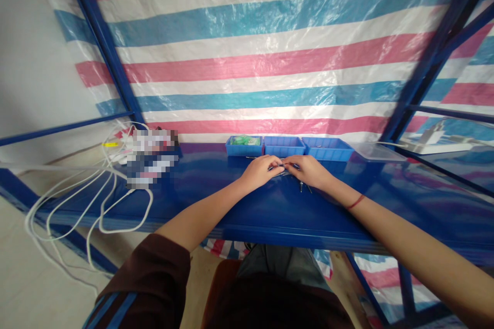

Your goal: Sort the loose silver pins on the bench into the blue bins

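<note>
at a blue table (247, 211), a person's left hand (262, 168) and right hand (307, 169) are pinching a small slim piece (281, 165), fingers bent and drawn narrow, just in front of the middle blue bin (284, 149); its exact form is proving too small to tell. nearer the person than that bin, slender metal parts (284, 172) are lying below the fingertips, a screw-like piece (301, 187) resting slightly right. flanking the bin, a left bin (244, 151) is holding green contents and a right bin (328, 154) is standing close; behind it, a striped sheet (262, 59) is hanging.
</note>
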